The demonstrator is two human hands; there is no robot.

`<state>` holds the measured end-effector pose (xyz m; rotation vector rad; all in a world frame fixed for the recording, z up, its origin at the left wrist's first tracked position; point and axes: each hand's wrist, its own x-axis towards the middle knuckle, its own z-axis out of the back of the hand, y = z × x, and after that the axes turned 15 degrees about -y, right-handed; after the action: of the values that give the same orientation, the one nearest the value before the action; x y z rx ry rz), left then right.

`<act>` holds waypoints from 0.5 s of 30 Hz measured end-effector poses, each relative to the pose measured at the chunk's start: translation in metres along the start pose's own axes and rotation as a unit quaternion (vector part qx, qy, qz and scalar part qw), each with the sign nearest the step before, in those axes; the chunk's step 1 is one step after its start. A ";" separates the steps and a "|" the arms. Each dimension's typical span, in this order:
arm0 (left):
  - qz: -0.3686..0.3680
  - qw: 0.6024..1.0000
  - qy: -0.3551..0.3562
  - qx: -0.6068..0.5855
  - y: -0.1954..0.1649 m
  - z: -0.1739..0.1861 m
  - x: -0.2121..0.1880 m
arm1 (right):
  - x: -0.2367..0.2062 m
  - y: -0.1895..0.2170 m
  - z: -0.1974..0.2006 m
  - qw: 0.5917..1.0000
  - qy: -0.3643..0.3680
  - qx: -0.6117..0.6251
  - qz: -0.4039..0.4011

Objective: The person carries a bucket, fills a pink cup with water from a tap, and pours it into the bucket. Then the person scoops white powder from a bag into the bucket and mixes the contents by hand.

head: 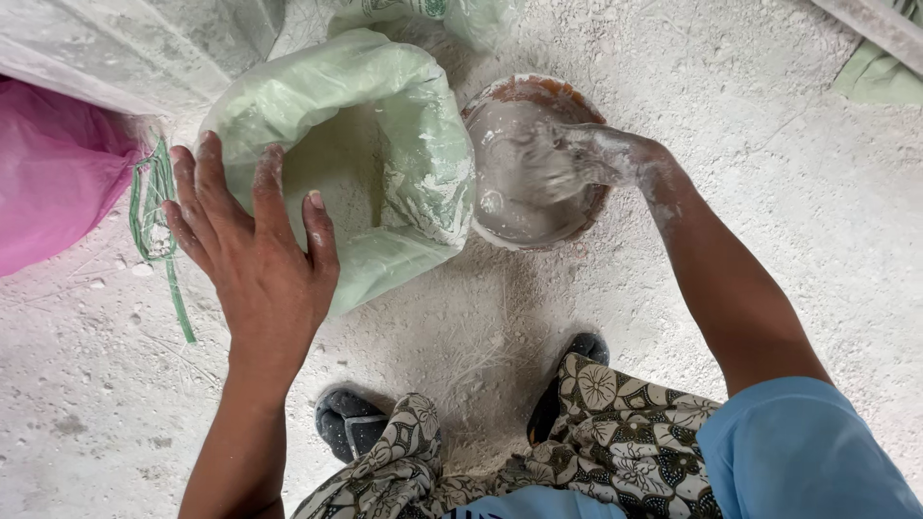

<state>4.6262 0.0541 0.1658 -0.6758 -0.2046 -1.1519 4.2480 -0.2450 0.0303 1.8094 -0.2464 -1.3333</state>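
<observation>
My left hand (252,235) hovers flat, fingers spread, over the near rim of an open pale green sack (404,163) that holds white powder. It holds nothing. My right hand (586,159) is coated in grey paste and reaches down into a round orange-rimmed bowl (538,91) of wet grey mix beside the sack. Its fingers are blurred with motion and smeared with the mix; whether they grip anything is unclear.
A pink plastic bag (53,168) lies at the left with green string (154,216) beside it. A white sack (125,43) sits at the top left. The floor (788,173) is dusty with white powder. My dark sandals (351,423) and patterned skirt (615,423) are at the bottom.
</observation>
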 end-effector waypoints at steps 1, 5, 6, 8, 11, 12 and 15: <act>0.009 1.000 0.000 0.008 0.002 0.001 0.000 | -0.003 0.009 -0.006 0.998 -0.007 -0.055 0.002; 0.003 0.998 -0.049 0.026 0.014 0.007 0.003 | -0.026 0.046 -0.038 0.877 -0.120 -0.434 0.169; 0.019 0.999 -0.045 0.001 0.016 0.007 0.004 | -0.029 0.055 -0.050 0.820 -0.160 -0.518 0.183; 0.050 0.998 -0.019 -0.026 0.019 0.007 0.007 | -0.035 0.064 -0.086 0.713 -0.115 -0.545 0.425; 0.092 0.994 0.047 -0.044 0.020 0.004 0.009 | -0.041 0.059 -0.161 0.860 -0.044 -0.379 0.338; 0.105 0.990 0.065 -0.061 0.019 0.003 0.009 | -0.033 0.054 -0.193 0.845 0.077 -0.391 0.357; 0.069 0.992 0.058 -0.094 0.017 0.000 0.005 | 0.007 0.036 -0.289 0.754 0.101 -0.521 0.387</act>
<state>4.6430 0.0540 0.1616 -0.7735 0.0490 -1.0817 4.5090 -0.1234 0.0710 0.6981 -0.0684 -0.4436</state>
